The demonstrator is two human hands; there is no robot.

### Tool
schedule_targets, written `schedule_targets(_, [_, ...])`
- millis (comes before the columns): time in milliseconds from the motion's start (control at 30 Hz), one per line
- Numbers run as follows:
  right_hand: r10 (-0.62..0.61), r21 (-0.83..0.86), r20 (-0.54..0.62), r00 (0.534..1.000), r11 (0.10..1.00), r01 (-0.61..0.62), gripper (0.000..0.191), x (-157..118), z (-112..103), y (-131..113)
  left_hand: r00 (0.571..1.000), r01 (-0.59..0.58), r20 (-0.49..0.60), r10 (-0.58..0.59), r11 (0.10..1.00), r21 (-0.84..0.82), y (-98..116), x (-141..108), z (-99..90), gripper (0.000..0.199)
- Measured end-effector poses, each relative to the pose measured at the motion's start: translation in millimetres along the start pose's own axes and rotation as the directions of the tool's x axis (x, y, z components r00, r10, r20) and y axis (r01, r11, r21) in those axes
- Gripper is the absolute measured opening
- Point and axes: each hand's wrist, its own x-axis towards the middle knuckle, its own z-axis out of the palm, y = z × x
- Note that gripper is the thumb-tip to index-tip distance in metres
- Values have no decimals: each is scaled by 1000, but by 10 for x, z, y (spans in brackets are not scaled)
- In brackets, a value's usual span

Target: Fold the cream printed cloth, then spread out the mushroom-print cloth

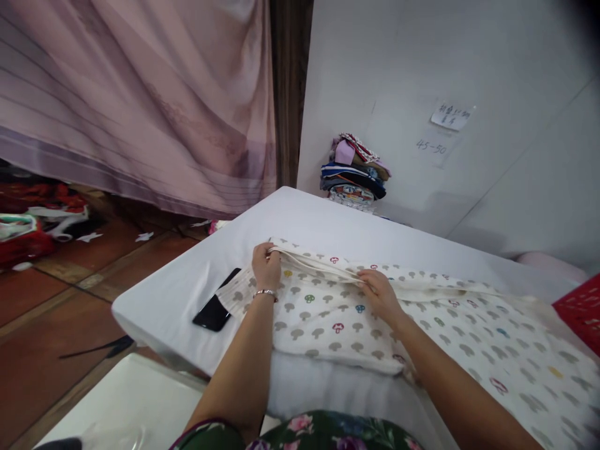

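A white cloth (323, 312) printed with grey and coloured mushrooms lies across the white-covered table (187, 275) and runs off to the right. My left hand (267, 265), with a bracelet at its wrist, pinches the cloth's upper edge near its left end. Farther right, my right hand (379, 294) grips the same edge, which is drawn into narrow folds between both hands. Under the cloth's left corner, a black phone (213, 314) is partly covered.
Folded clothes (355, 172) are stacked by the wall behind the table. A red object (581, 312) stands at the right edge. Pink curtain (187, 94) hangs at the left. A white surface (126, 400) is at the lower left.
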Motion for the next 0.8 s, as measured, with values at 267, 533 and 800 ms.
schedule_targets(267, [26, 11, 124, 992, 1000, -27, 21, -1, -69, 4, 1000, 11, 7, -11, 999, -36, 73, -10, -7, 11])
schedule_targets(533, [100, 38, 17, 995, 994, -101, 22, 16, -74, -10, 999, 27, 26, -29, 998, 49, 79, 6, -39, 11])
schedule_targets(800, [148, 28, 69, 987, 988, -150, 21, 55, -148, 0, 946, 32, 288, -147, 929, 368, 565, 332, -185, 14])
